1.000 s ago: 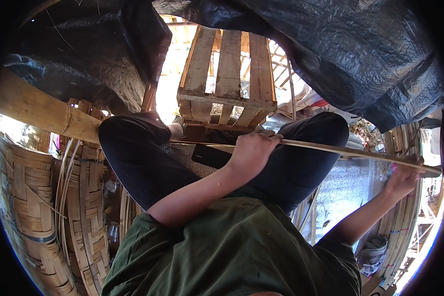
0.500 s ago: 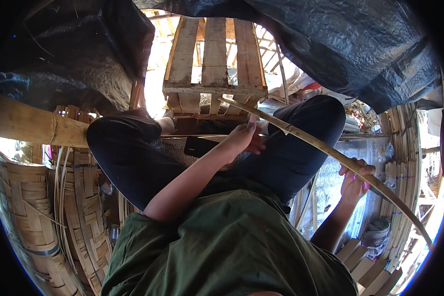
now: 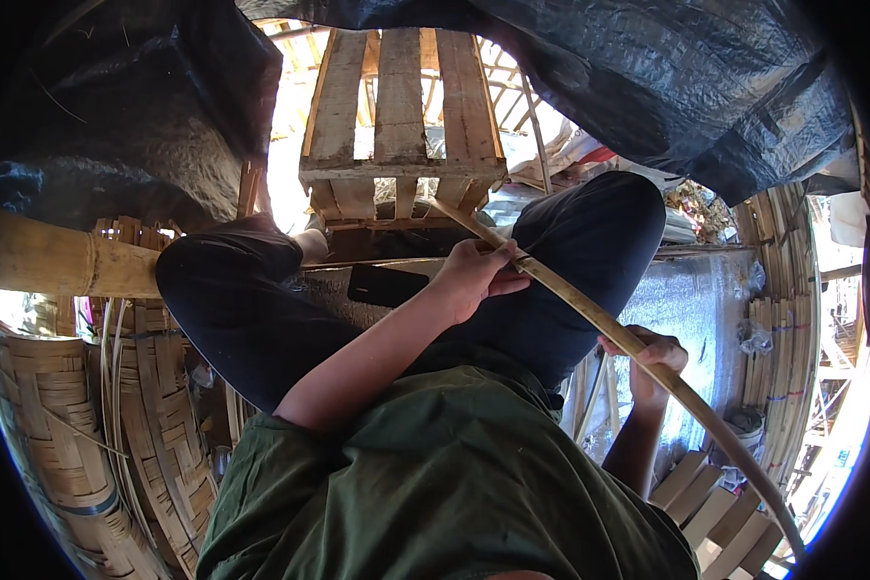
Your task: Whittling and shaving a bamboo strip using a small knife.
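Note:
I sit with my knees up in dark trousers [image 3: 242, 319] and a green shirt. A long thin bamboo strip [image 3: 590, 314] runs slanting from near the pallet down to the lower right. My left hand [image 3: 474, 275] is closed on the strip above my knees, near its upper end. My right hand [image 3: 659, 356] grips the same strip lower down, beside my right thigh. A flat black rectangular object [image 3: 387, 286] lies between my knees, just left of my left hand.
A wooden pallet [image 3: 401, 106] stands ahead under a black tarp [image 3: 667, 77]. A thick bamboo pole [image 3: 58, 266] crosses at the left above woven bamboo baskets [image 3: 58, 445]. Bundled bamboo strips [image 3: 778, 338] and a silvery mat [image 3: 691, 300] are at the right.
The strip has swung from nearly level to a steep downward slant to the right. My right hand has moved down and inward along it; my left hand stays near my knees.

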The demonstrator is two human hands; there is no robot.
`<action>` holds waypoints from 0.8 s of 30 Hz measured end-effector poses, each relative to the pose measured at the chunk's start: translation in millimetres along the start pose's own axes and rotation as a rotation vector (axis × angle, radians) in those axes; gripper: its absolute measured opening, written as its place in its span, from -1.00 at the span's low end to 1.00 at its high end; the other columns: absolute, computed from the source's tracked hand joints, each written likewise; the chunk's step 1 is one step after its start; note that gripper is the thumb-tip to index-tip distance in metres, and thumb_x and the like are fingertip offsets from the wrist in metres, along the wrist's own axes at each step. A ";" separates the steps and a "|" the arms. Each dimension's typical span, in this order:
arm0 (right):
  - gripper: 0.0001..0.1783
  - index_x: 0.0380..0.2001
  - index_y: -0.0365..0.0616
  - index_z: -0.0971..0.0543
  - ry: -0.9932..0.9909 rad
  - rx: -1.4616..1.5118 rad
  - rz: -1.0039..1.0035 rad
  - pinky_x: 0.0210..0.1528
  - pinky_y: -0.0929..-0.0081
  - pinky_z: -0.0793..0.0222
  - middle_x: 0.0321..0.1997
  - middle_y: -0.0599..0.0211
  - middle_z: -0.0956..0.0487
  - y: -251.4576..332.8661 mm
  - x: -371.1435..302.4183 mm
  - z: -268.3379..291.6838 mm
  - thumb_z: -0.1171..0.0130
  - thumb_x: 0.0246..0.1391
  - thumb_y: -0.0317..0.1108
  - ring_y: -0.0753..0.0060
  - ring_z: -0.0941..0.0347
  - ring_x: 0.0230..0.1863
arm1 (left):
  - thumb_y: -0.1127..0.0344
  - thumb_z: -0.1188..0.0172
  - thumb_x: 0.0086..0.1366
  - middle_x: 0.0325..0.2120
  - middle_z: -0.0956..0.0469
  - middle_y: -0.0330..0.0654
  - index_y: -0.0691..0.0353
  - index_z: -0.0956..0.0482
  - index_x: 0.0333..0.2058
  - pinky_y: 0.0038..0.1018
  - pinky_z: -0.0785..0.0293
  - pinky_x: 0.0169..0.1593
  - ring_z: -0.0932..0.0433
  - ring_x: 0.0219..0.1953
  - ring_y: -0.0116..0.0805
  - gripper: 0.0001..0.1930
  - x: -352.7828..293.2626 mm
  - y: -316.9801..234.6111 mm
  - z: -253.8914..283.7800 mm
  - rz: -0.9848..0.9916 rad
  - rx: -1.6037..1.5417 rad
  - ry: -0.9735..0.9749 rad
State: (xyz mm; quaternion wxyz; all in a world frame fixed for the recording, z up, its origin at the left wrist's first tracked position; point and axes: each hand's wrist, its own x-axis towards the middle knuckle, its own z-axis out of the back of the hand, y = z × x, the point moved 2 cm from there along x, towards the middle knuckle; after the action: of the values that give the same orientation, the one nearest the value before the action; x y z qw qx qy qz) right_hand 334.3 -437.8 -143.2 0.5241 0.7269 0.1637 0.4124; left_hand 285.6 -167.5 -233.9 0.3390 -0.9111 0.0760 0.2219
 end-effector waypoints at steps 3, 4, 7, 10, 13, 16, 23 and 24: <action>-0.67 -0.21 -0.22 -0.58 0.065 -0.048 0.017 -0.12 -0.04 -0.59 -0.20 -0.36 -0.59 10.5 10.0 -18.9 -0.19 0.15 -0.14 -0.23 -0.59 -0.13 | 0.30 -0.07 0.41 -0.22 -0.55 -0.04 0.40 -0.42 -0.13 -0.38 -0.68 -0.02 -0.63 -0.20 -0.29 -0.76 -6.5 5.5 -4.4 -0.019 0.016 -0.081; -0.73 -0.26 -0.18 -0.58 0.074 -0.079 0.025 -0.17 -0.01 -0.59 -0.24 -0.34 -0.60 10.0 9.3 -20.4 -0.18 0.15 -0.18 -0.20 -0.60 -0.20 | 0.30 -0.07 0.41 -0.22 -0.55 -0.04 0.40 -0.42 -0.13 -0.38 -0.68 -0.02 -0.63 -0.20 -0.29 -0.76 -7.8 5.3 -5.6 -0.016 0.017 -0.080; -0.81 -0.32 -0.16 -0.60 0.118 -0.062 0.041 -0.18 0.03 -0.60 -0.25 -0.35 -0.60 8.8 8.6 -19.8 -0.17 0.12 -0.26 -0.22 -0.61 -0.22 | 0.32 -0.07 0.40 -0.23 -0.55 -0.05 0.42 -0.42 -0.15 -0.37 -0.68 -0.04 -0.63 -0.20 -0.30 -0.77 -13.5 4.3 -4.3 0.014 0.006 -0.116; -0.77 -0.27 -0.23 -0.59 0.217 -0.011 0.049 -0.15 -0.01 -0.59 -0.17 -0.37 -0.58 12.5 13.1 -31.0 -0.19 0.10 -0.29 -0.24 -0.59 -0.12 | 0.33 -0.04 0.41 -0.23 -0.55 -0.08 0.39 -0.42 -0.14 -0.40 -0.68 -0.08 -0.62 -0.20 -0.33 -0.79 -18.8 3.0 -1.3 -0.010 0.032 -0.124; -0.74 -0.20 -0.26 -0.57 0.382 -0.030 0.066 -0.13 0.01 -0.58 -0.08 -0.32 -0.57 16.5 22.7 -32.0 -0.22 0.07 -0.34 -0.20 -0.59 -0.09 | 0.29 -0.01 0.43 -0.22 -0.56 -0.11 0.35 -0.43 -0.10 -0.44 -0.67 -0.14 -0.61 -0.20 -0.35 -0.77 -24.9 -3.9 -0.5 -0.037 0.035 -0.192; -0.53 0.04 -0.27 -0.48 0.326 -0.119 -0.007 -0.07 0.13 -0.57 -0.05 -0.25 -0.57 7.4 11.0 -43.2 -0.28 0.04 -0.42 -0.15 -0.60 -0.10 | 0.29 0.05 0.46 -0.21 -0.56 -0.12 0.31 -0.43 -0.06 -0.42 -0.65 -0.08 -0.61 -0.19 -0.35 -0.76 -10.6 -10.4 8.9 -0.076 0.036 -0.167; -0.42 0.19 -0.32 -0.39 0.033 -0.258 -0.266 -0.27 0.51 -0.53 -0.17 -0.04 -0.63 3.5 16.1 -27.5 -0.05 0.04 -0.73 0.35 -0.63 -0.32 | 0.33 0.13 0.46 -0.17 -0.54 -0.08 0.35 -0.41 -0.04 -0.32 -0.62 0.02 -0.59 -0.14 -0.26 -0.75 25.4 -35.6 53.8 -0.159 0.024 -0.280; -0.44 0.18 -0.34 -0.40 0.131 -0.311 -0.358 -0.37 0.55 -0.48 -0.24 -0.02 -0.64 2.7 9.3 -1.6 0.00 0.06 -0.73 0.40 -0.61 -0.42 | 0.35 0.14 0.46 -0.16 -0.52 -0.07 0.36 -0.41 -0.04 -0.31 -0.62 0.01 -0.58 -0.12 -0.25 -0.75 31.8 -38.8 53.7 -0.148 0.035 -0.299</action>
State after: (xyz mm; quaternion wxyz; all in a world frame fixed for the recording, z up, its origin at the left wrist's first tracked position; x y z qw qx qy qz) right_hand 338.2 -431.6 -136.6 0.6826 0.5686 0.2584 0.3794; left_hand 306.1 -102.7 -261.8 0.3779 -0.8650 -0.0389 0.3279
